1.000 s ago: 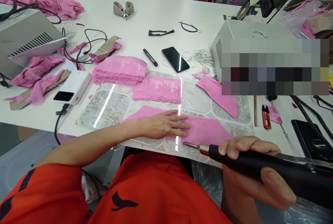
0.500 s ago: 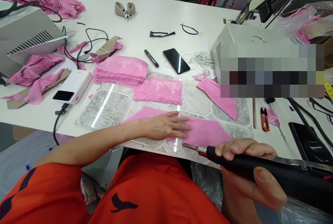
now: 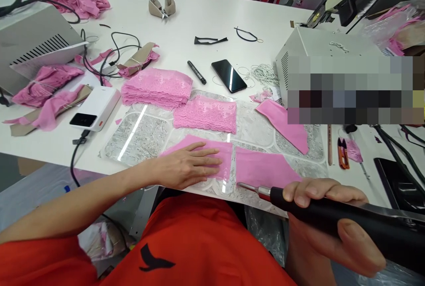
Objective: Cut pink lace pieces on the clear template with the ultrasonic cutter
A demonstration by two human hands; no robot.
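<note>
My left hand (image 3: pixel 186 165) lies flat with fingers spread on a pink fabric piece (image 3: pixel 226 157). A narrow gap separates this piece from a second pink fabric piece (image 3: pixel 262 166) on its right. Wrapped round the thick handle of a black handheld tool with a slim metal tip (image 3: pixel 279 196) is my right hand (image 3: pixel 335 219). The tip rests at or just over the lower left corner of the second piece; I cannot tell whether it touches. Two stacks of pink lace, the taller stack (image 3: pixel 156 87) and the smaller stack (image 3: pixel 205 115), lie beyond my left hand.
Under the fabric is a clear-topped patterned mat (image 3: pixel 136 133). A folded pink piece (image 3: pixel 282 126), a phone (image 3: pixel 229 76) and a marker (image 3: pixel 196 72) lie beyond. A white power bank (image 3: pixel 96 109) stands left; orange thread snips (image 3: pixel 343 154) lie right. Grey boxes flank the table.
My left hand has slid left, off the seam between the two pink pieces, and the gap between them shows. My right hand and the tool have hardly moved; the view has shifted slightly.
</note>
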